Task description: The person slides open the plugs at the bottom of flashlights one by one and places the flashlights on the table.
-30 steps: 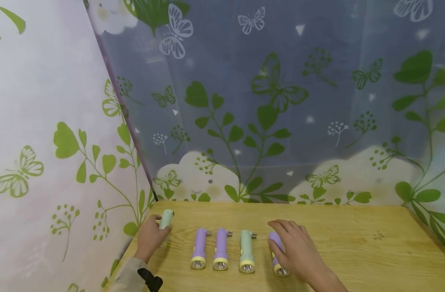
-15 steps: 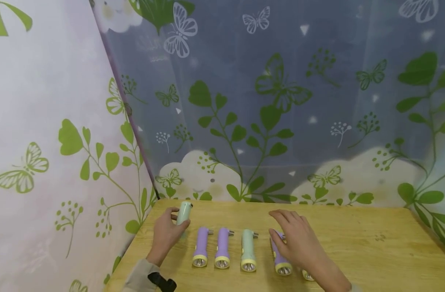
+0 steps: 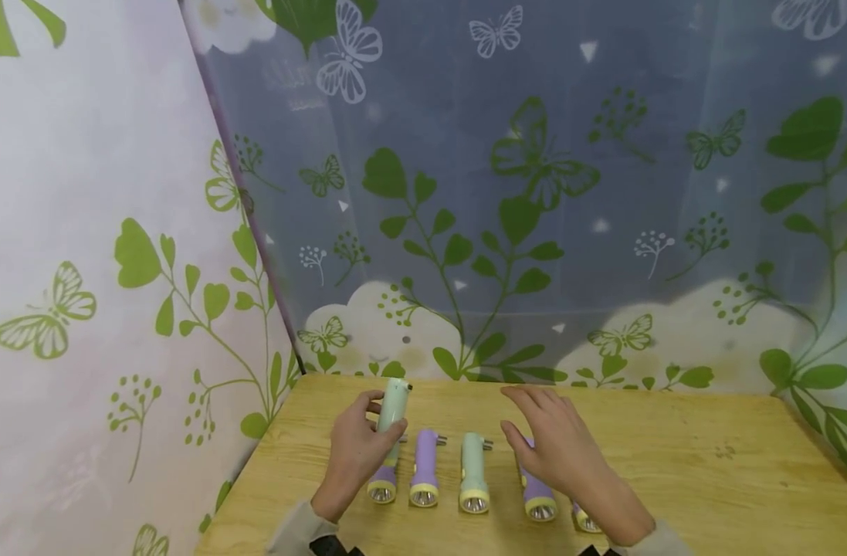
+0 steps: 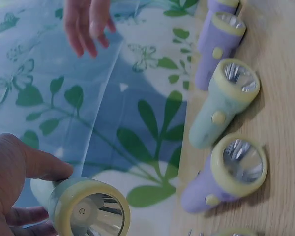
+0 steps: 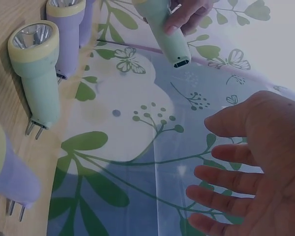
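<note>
My left hand [image 3: 359,449] grips a mint-green flashlight [image 3: 394,405] by its body, above the left part of the table. In the left wrist view the held flashlight's yellow-rimmed lens [image 4: 93,209] faces the camera. Its tail end, with a dark slot and no prongs showing, appears in the right wrist view. My right hand [image 3: 560,446], fingers extended and holding nothing, hovers over a purple flashlight [image 3: 538,496]. Between the hands lie a purple flashlight [image 3: 425,467] and a mint-green flashlight [image 3: 473,472]. Another purple flashlight [image 3: 382,486] is partly hidden behind the held one.
One more flashlight [image 3: 587,520] lies right of the row, mostly hidden by my right wrist. The lying flashlights have metal prongs at their far ends. A patterned curtain [image 3: 423,232] rises behind the wooden table [image 3: 687,463], another sheet [image 3: 117,347] on the left.
My left hand has carried the mint-green flashlight rightward from the table's left edge to above the leftmost purple one. My right hand has shifted slightly, uncovering more of the purple flashlight beneath it.
</note>
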Demonstrator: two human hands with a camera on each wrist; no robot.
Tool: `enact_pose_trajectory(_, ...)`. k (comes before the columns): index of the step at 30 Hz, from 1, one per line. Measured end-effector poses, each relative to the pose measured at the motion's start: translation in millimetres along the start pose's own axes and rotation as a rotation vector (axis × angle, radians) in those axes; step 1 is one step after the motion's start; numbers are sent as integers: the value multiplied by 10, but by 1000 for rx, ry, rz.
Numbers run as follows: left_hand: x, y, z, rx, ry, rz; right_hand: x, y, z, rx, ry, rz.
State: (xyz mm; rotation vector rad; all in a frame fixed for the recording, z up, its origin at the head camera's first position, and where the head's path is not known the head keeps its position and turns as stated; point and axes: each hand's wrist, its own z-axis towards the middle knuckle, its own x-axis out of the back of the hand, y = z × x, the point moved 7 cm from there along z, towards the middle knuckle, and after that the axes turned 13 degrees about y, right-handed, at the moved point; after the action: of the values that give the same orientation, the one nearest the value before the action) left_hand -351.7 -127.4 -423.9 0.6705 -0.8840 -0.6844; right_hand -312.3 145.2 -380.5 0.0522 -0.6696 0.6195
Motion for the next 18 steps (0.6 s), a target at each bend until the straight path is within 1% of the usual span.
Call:
enact_pose_trajectory(6, -52, 146, -93, -48, -3, -7, -21, -61, 81, 17, 19, 31)
enact_pose_trajectory(10, -74, 205, -131, -54, -3, -12, -50, -106, 119, 16, -4, 54)
enact_pose_trajectory(14, -112, 252, -173, -47, -19, -42, -85, -139, 147, 8, -31, 82)
enact_pose_trajectory(18, -150, 290, -210, -57, -24, -60, -122, -163, 162, -9, -52, 115)
